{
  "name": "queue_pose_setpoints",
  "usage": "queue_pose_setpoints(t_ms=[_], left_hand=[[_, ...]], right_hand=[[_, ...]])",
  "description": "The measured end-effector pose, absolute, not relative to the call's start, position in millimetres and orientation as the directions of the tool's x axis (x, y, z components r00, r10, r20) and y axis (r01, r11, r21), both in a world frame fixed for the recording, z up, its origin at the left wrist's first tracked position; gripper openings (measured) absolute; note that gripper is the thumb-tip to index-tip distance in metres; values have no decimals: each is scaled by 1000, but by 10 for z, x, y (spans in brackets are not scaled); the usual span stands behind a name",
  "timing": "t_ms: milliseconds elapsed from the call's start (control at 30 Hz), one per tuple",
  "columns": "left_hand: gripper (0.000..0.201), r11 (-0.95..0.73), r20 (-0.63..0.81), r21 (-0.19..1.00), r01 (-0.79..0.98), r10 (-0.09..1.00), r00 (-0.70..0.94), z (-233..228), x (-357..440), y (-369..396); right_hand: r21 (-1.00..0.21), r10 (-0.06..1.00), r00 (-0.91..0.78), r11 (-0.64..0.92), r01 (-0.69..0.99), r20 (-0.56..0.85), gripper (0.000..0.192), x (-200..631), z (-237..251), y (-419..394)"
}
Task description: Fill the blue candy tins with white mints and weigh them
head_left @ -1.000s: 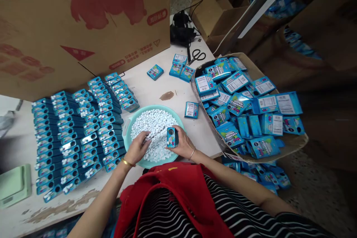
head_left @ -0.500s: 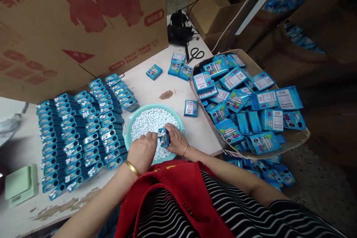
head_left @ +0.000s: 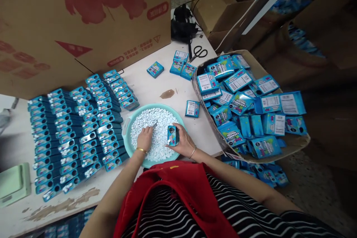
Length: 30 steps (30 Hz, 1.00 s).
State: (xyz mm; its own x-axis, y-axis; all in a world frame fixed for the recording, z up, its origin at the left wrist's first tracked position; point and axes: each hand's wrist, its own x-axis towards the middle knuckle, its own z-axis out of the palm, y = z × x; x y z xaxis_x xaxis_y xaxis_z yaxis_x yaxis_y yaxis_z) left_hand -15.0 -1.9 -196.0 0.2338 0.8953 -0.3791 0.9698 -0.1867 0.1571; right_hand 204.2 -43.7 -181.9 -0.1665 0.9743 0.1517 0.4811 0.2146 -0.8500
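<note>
A pale green basin full of small white candies stands at the table's front edge. Over its left part, my left hand is closed on a small metal spoon; only a thin grey bit shows among the candies, the rest is hidden. At the basin's right side my right hand grips a blue candy box. The box's end with a round dark hole faces up, and a white candy lies on its lower left corner.
Rows of blue boxes stand left of the basin, many with candies on top. A carton heaped with blue boxes is at the right. Scissors, loose boxes, a green scale and a large cardboard box surround the work area.
My left hand has moved away from the box, down and left into the candies with the spoon. My right hand has shifted slightly right, turning the box's holed end up into view.
</note>
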Motion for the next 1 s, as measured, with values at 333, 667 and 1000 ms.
queue_pose_setpoints(t_ms=[333,667,1000], left_hand=[[37,-97,-385,504,858,864,325,-2032,-54,-375],[31,-178,-292,581,794,865,408,-965,-292,-241],[41,-370,-521,-41,928,800,296,-218,443,-206]], right_hand=[[-875,981,-161,174,453,112,91,2121,-1813,-514],[-813,969,-164,246,528,187,90,1983,-1869,-479],[-737,910,-278,412,535,307,71,1828,-1933,-429]])
